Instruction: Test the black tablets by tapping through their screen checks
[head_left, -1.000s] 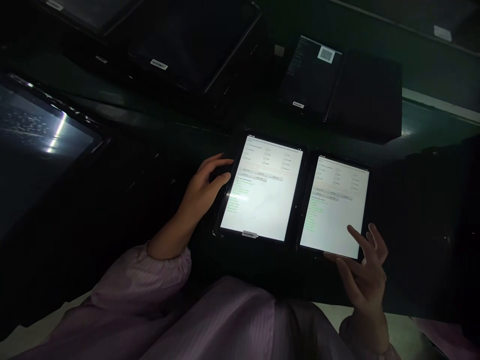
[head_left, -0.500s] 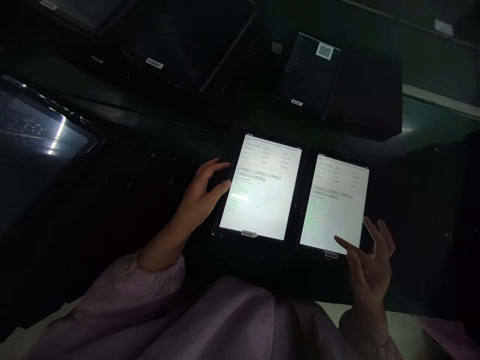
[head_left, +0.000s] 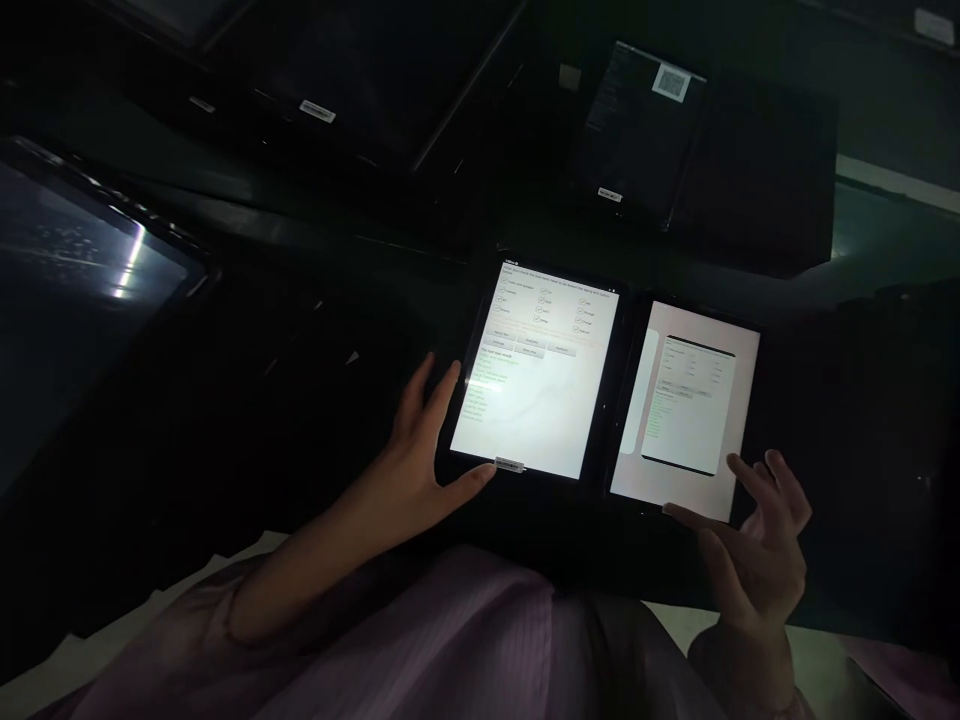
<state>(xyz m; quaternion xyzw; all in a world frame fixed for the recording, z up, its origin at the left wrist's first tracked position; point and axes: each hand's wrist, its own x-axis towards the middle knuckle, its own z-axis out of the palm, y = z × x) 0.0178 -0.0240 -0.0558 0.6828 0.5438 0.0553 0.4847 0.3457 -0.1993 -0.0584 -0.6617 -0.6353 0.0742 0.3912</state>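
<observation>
A single camera looks from the wearer's head, above and behind the hands (head_left: 416,465), facing forward and down. Fairly near, it takes in worktop (head_left: 405,285) beyond them and purple clothing (head_left: 465,640) behind.

Two lit tablets lie side by side on a dark counter (head_left: 555,528). The left tablet (head_left: 536,375) displays checkboxes, grey buttons and green text lines; a barcode label (head_left: 510,465) sits at its lower edge. The left hand (head_left: 409,480) is spread at that corner, thumb tip at the label, fingers beside the left edge. The right tablet (head_left: 675,480) displays a reduced page on a pale background. The right hand (head_left: 765,545) is at its lower right corner, one fingertip at the bottom edge; contact cannot be confirmed. Beyond stands a dim-screened device (head_left: 634,135) bearing a QR-type sticker (head_left: 671,82).
</observation>
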